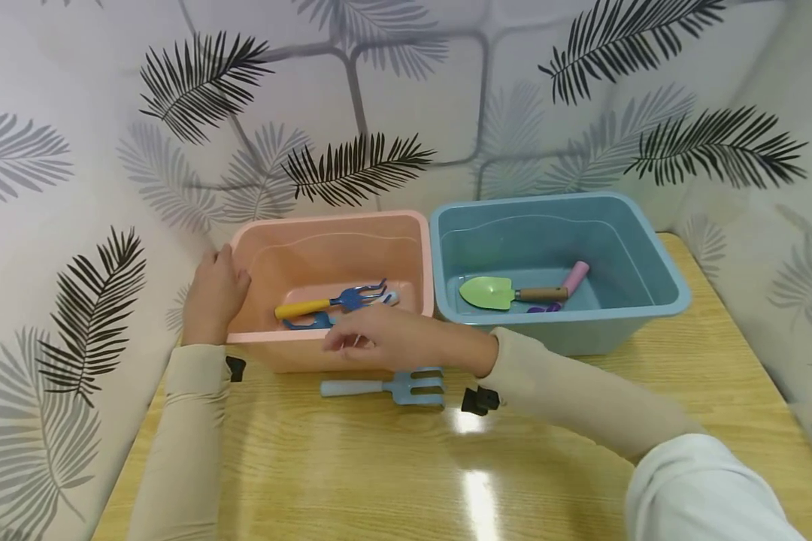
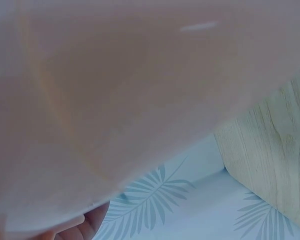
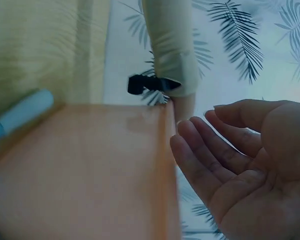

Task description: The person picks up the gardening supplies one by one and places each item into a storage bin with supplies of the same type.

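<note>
My left hand [image 1: 215, 293] grips the left rim of a pink plastic bin [image 1: 331, 239], its fingertips [image 2: 92, 220] showing at the rim in the left wrist view. Over the front rim hovers my right hand [image 1: 386, 334], fingers loosely bent and nothing held, as the right wrist view also shows. Inside the pink bin lie a blue hand rake [image 1: 304, 308] with a yellow handle and another blue tool [image 1: 321, 321], partly hidden by the front wall. A light blue hand fork [image 1: 406, 387] with a pale handle lies on the table before the bin, below my right hand.
Right beside the pink bin stands a blue bin [image 1: 548, 207]. It holds a green trowel [image 1: 487, 291] with a brown handle, lying across a purple tool with a pink handle [image 1: 577, 276]. A leaf-patterned wall covering [image 1: 419, 98] rises behind the wooden table [image 1: 352, 466].
</note>
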Motion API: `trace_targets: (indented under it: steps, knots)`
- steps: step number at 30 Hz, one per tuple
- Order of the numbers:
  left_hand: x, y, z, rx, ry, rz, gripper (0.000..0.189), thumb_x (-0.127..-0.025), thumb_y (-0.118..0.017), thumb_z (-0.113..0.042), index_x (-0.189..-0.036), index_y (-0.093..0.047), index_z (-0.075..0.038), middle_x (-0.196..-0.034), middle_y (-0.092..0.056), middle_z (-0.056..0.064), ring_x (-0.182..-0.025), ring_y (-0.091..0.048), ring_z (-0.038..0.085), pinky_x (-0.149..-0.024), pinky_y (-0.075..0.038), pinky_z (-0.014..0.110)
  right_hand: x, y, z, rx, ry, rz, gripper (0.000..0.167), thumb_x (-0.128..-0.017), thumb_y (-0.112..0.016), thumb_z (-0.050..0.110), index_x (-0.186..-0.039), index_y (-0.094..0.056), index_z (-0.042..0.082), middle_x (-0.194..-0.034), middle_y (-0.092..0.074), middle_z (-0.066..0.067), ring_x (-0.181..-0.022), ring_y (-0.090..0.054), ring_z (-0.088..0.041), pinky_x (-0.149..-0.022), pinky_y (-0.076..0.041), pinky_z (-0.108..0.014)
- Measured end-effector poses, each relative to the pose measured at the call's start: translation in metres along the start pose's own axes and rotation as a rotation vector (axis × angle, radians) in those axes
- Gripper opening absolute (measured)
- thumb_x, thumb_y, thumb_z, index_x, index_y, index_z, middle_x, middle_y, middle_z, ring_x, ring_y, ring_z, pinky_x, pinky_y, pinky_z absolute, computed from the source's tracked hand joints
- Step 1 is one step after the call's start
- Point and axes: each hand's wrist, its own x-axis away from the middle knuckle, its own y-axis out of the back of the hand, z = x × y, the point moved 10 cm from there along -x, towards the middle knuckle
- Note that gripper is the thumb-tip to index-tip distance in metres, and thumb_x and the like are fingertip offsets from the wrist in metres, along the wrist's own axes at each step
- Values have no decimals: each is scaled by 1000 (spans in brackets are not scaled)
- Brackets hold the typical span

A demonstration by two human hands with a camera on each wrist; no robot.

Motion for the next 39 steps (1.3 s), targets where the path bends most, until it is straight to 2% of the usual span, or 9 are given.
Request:
trace_targets:
  steps: [6,9,13,17,20,25,30,34,39]
  knots:
    - [2,3,1,10,5,-15,38,-88,-49,-9,-118,-44,14,-101,-46,33,-90,-48,51,-79,-38,60,13,-38,-10,-61,-7,108,24,-95,-52,15,-116,-62,10,-106,-62,6,-96,-55,0,-84,-44,-16]
    - [3,3,1,12,-1,-18,38,-88,-49,-9,-118,-44,14,-101,-45,33,-90,-48,51,-78,-38,60,16,-52,-16,-46,-13,132,23,-94,-53,11,-114,-63,9,-105,-62,5,-94,-55,-1,-82,-43,-15]
    - [5,3,0,13,-12,-22,39,-88,-49,-8,-118,-43,15,-101,-45,33,-90,-48,52,-78,-38,60,20,-70,-28,33,-46,143,23,-92,-55,12,-113,-64,9,-101,-63,5,-90,-55,-2,-80,-42,-14]
    - [5,1,-2,7,-14,-14,39,-88,-50,-8,-119,-43,15,-102,-45,34,-89,-48,52,-77,-39,60,25,-83,-42,150,-89,140,25,-91,-57,13,-115,-64,8,-106,-63,2,-97,-55,-5,-84,-41,-16]
    - [4,2,-3,2,-13,-8,38,-88,-50,-8,-118,-43,15,-102,-45,34,-89,-48,52,-77,-39,60,28,-89,-53,231,-125,121,27,-90,-59,13,-116,-63,8,-110,-63,-1,-100,-55,-7,-85,-42,-17]
    - [3,1,-3,-4,-14,1,39,-89,-49,-9,-119,-42,15,-102,-45,34,-89,-49,51,-77,-39,60,32,-94,-66,316,-155,85,26,-87,-60,11,-113,-63,10,-104,-62,-2,-93,-56,-8,-79,-44,-19]
    - [2,0,-3,0,-9,10,41,-89,-48,-9,-121,-42,14,-103,-45,34,-90,-49,51,-78,-39,60,34,-99,-76,331,-184,84,19,-87,-61,10,-106,-63,9,-96,-62,-1,-80,-53,-7,-70,-45,-22]
    - [3,0,-4,1,-16,10,41,-89,-48,-10,-121,-42,15,-103,-45,34,-89,-49,51,-77,-39,60,35,-103,-82,345,-201,89,19,-86,-62,9,-105,-64,9,-94,-63,0,-77,-52,-7,-67,-45,-23]
    - [3,1,-5,4,-21,4,41,-89,-49,-8,-122,-42,15,-102,-45,35,-88,-49,52,-77,-39,60,36,-103,-87,346,-202,56,18,-83,-62,6,-100,-65,9,-89,-61,0,-72,-51,-8,-60,-44,-22]
